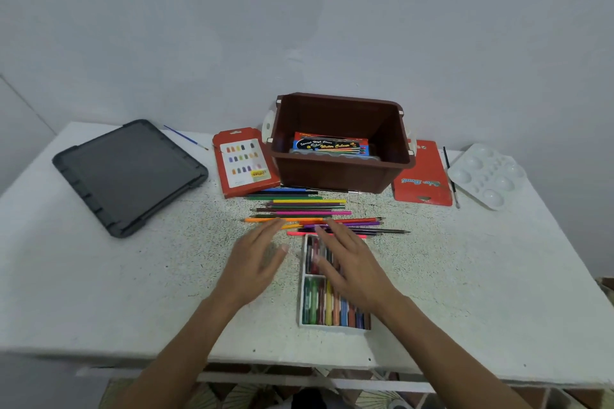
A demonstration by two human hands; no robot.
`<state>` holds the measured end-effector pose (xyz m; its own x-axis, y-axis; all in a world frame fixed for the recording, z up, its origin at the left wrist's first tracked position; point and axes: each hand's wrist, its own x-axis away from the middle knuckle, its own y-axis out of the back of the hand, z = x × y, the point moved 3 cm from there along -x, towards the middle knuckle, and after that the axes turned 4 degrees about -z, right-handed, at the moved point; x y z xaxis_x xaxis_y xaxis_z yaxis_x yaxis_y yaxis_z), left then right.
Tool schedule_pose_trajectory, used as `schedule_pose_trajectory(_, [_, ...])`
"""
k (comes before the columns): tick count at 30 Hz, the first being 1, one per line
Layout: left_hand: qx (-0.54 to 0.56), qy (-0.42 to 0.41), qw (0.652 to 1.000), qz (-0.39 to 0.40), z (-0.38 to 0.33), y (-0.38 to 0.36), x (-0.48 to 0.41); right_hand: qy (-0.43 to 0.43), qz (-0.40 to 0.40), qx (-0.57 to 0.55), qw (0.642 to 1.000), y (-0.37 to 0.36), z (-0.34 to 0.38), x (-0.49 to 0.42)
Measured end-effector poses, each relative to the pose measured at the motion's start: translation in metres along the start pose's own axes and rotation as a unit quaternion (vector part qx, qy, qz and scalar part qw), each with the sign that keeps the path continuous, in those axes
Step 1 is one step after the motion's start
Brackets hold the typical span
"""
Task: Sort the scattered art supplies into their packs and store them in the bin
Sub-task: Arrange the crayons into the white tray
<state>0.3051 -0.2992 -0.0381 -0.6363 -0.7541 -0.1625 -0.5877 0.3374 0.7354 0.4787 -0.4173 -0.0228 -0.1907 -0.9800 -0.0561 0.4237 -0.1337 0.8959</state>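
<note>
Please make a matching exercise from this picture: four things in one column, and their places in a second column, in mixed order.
Things: 1 dark grey lid; 2 white palette; 3 water colour box; 4 crayon tray.
Places: a inside the brown bin; b right end of the table; c left end of the table; d partly under the right hand.
Pairs: 1-c, 2-b, 3-a, 4-d.

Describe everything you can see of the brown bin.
The brown bin is a rectangular tub of what looks like dark plastic, upright and lidless, at the far middle of the table. A white handle shows at one end. A water colour box lies inside. A red crayon pack and red pencil pack flank it closely; contact is unclear.
</note>
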Motion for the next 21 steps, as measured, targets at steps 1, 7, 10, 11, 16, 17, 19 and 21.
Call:
schedule_pose_trajectory(1, [0.011, 0.024, 0.999, -0.028, 0.006, 0.008, -0.005, 0.0, 0.0, -0.012, 1.0, 0.0, 0.006, -0.009])
schedule_pose_trajectory(7, [0.061, 0.127, 0.979, -0.15, 0.039, 0.048, -0.033, -0.012, 0.018, -0.086, 0.996, 0.0, 0.037, -0.068])
schedule_pose_trajectory(10, [0.105, 0.185, 0.963, -0.164, 0.05, 0.057, -0.05, -0.052, 0.036, -0.121, 0.991, 0.001, 0.046, -0.099])
schedule_pose_trajectory(11, [0.111, 0.206, 0.958, -0.164, 0.056, 0.06, -0.056, -0.061, 0.035, -0.131, 0.989, 0.001, 0.051, -0.11])
schedule_pose_trajectory(16, [0.124, 0.271, 0.942, -0.151, 0.069, 0.062, -0.077, -0.122, 0.043, -0.169, 0.977, 0.002, 0.059, -0.141])
schedule_pose_trajectory(17, [0.131, 0.285, 0.938, -0.15, 0.07, 0.063, -0.08, -0.132, 0.041, -0.173, 0.975, -0.001, 0.059, -0.146])
schedule_pose_trajectory(19, [0.141, 0.306, 0.93, -0.147, 0.073, 0.064, -0.086, -0.143, 0.036, -0.172, 0.974, -0.005, 0.061, -0.152])
schedule_pose_trajectory(21, [0.16, 0.33, 0.919, -0.147, 0.078, 0.066, -0.093, -0.141, 0.02, -0.172, 0.975, -0.006, 0.069, -0.155])
